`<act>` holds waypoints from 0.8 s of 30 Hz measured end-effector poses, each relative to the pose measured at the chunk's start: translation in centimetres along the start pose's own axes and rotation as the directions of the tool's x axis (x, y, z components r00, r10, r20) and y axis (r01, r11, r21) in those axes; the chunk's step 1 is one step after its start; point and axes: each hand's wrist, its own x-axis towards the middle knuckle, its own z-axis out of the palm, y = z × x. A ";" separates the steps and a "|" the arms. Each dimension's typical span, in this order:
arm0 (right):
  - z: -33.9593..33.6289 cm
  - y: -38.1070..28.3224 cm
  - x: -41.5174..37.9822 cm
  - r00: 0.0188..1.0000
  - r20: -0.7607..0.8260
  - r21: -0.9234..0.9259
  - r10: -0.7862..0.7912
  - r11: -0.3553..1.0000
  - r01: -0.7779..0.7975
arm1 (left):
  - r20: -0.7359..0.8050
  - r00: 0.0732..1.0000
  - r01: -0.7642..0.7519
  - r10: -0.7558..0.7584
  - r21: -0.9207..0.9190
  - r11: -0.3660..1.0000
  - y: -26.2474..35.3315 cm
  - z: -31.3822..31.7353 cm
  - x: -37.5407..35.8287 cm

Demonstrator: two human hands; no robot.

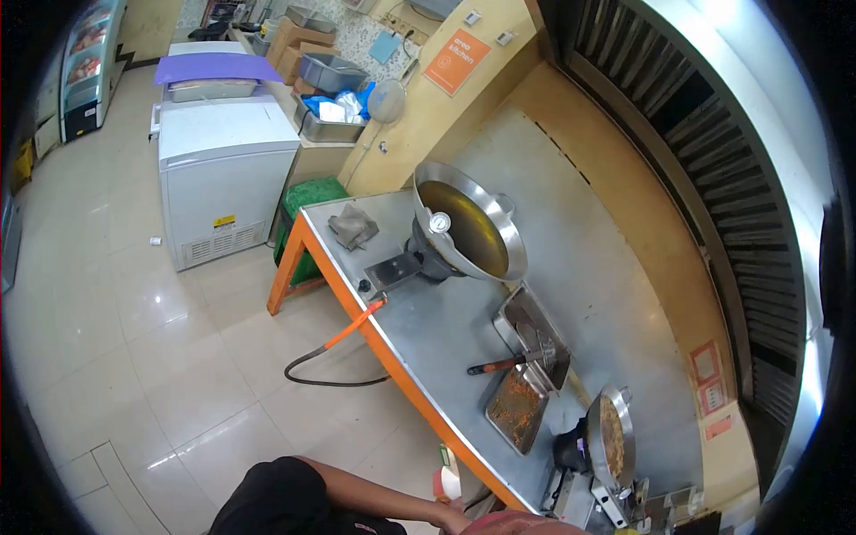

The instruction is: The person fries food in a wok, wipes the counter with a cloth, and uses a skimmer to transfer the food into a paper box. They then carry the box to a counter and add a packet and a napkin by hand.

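Observation:
My left forearm comes in from a black sleeve [267, 499] at the bottom edge. My left hand [453, 519] is only partly visible there, by the orange-edged table's near side, and its fingers are hidden. A brownish-pink shape [526, 524] adjoins it; I cannot make out what it is. My right hand cannot be identified. Just above the left hand is a small white, red and green object [448, 477]. On the metal tabletop [419, 325], a wok [608, 437] with light-brown food sits on a burner, nearest the hand.
A large wok of oil [464, 223] with a dial thermometer [439, 223] stands on another burner. An orange hose [352, 325] hangs off the table. A dark-handled utensil [499, 366] lies across metal trays [517, 410]. A grey cloth [353, 226] lies at the far corner, near a white chest freezer [223, 187].

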 end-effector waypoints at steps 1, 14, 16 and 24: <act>0.0 0.1 -0.1 1.000 0.000 0.003 0.001 1.000 -0.001 | -0.001 1.000 -0.028 0.028 -0.014 1.000 0.6 0.0 0.2; -4.5 16.4 -5.6 0.880 -0.298 0.451 0.369 0.867 -0.211 | 0.499 0.842 0.129 0.206 -0.557 0.820 9.6 -1.4 -0.7; -5.0 16.9 -5.7 0.863 -0.294 0.582 0.411 0.793 -0.179 | 0.487 0.837 0.059 0.249 -0.534 0.844 11.5 -4.0 -2.1; -5.5 5.7 -14.4 0.940 -0.296 0.805 -0.169 0.486 0.341 | 0.227 0.756 0.575 -0.613 -0.678 0.458 -6.6 0.2 -6.5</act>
